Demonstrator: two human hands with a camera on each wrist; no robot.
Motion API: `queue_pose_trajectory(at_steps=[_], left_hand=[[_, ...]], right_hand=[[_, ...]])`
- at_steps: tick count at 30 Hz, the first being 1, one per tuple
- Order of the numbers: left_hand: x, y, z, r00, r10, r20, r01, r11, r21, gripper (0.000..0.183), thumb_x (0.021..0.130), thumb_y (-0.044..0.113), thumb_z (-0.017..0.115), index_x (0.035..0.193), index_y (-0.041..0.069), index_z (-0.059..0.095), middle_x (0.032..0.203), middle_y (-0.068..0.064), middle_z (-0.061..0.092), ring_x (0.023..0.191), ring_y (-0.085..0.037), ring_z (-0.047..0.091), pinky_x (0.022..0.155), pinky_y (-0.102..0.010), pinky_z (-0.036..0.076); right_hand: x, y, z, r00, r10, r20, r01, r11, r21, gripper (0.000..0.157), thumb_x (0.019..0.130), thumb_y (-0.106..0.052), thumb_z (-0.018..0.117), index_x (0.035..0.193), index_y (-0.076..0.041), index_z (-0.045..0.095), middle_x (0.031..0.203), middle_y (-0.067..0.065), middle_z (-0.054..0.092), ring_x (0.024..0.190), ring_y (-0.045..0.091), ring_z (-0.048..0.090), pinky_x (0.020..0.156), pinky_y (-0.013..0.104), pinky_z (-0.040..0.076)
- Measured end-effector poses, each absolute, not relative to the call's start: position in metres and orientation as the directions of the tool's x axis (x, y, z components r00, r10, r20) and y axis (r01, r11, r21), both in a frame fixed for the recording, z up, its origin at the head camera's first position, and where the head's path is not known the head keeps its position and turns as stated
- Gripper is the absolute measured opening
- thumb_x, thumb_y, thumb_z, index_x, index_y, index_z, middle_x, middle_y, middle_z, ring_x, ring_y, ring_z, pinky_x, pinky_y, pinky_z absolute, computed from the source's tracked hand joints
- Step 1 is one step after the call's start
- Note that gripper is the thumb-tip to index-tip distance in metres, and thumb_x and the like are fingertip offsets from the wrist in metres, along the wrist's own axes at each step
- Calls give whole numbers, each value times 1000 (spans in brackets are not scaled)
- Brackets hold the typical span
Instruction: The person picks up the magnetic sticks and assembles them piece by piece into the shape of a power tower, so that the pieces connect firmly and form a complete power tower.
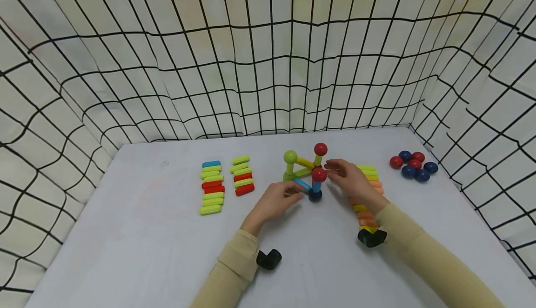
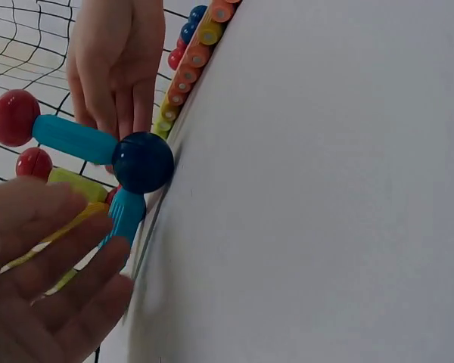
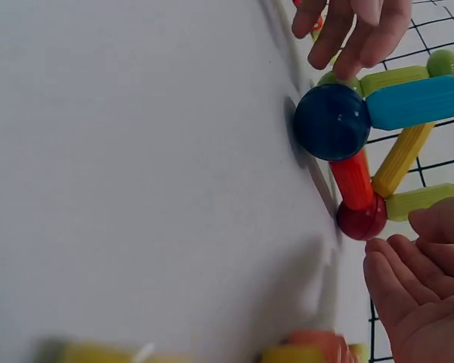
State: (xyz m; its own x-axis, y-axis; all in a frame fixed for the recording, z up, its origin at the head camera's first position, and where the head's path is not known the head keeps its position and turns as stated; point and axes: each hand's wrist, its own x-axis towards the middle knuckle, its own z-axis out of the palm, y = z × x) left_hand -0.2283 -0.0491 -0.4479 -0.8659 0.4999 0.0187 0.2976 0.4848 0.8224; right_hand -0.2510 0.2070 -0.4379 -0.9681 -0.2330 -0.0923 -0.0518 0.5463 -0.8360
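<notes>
A frame of magnetic rods and balls stands between the hands. Upright at its front is a light blue rod [image 2: 74,138], joining a dark blue ball [image 1: 315,195] on the table to a red ball [image 1: 319,174] on top. Behind rise a green ball [image 1: 290,157] and another red ball [image 1: 320,149] on green rods, with a yellow rod [image 3: 403,159] slanting between. A red rod [image 3: 352,181] runs along the base. My left hand [image 1: 278,201] is at the left side, fingers loosely extended by the lower blue rod [image 1: 302,184]. My right hand [image 1: 349,180] is beside the right side, fingers relaxed and gripping nothing.
Two columns of green, red and blue rods [image 1: 212,189] lie left of the frame. Yellow, orange and green rods [image 1: 367,215] line up under the right forearm. Several red and dark blue balls [image 1: 413,164] cluster at far right. Black-lined netting [image 1: 272,66] encloses the white table.
</notes>
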Motion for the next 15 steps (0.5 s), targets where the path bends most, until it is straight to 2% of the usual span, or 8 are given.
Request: queue_pose_trajectory(at_steps=[4, 8, 11, 15], left_hand=[[-231, -50, -450, -956, 281, 88, 221, 486, 846, 13, 97, 19, 61, 105, 10, 67, 98, -1, 66, 94, -17, 61, 82, -32, 53], [-237, -51, -453, -979, 133, 154, 198, 450, 871, 16, 94, 15, 64, 108, 6, 63, 104, -7, 62, 97, -21, 59, 84, -34, 53], [-243, -51, -457, -984, 97, 151, 178, 421, 889, 28, 93, 15, 67, 118, 5, 60, 116, -8, 60, 108, -22, 58, 89, -34, 53], [-250, -51, -460, -979, 152, 139, 189, 392, 900, 38, 93, 13, 67, 129, 4, 58, 129, -10, 60, 119, -26, 58, 93, -35, 52]], right_hand=[[-229, 227, -432, -967, -237, -90, -51, 530, -846, 45, 100, -23, 57, 140, -7, 47, 137, 12, 55, 125, 28, 54, 100, 41, 47], [-202, 252, -426, -968, -224, -109, -32, 545, -838, 43, 98, -34, 59, 134, -10, 54, 131, 10, 59, 120, 26, 57, 97, 32, 49], [-185, 268, -424, -971, -205, -121, -25, 596, -802, 45, 96, -41, 61, 130, -11, 57, 126, 7, 62, 116, 25, 59, 92, 21, 49], [-165, 292, -425, -970, -216, -115, -47, 627, -777, 44, 96, -38, 61, 128, -8, 59, 122, 6, 65, 111, 24, 61, 85, 17, 50]])
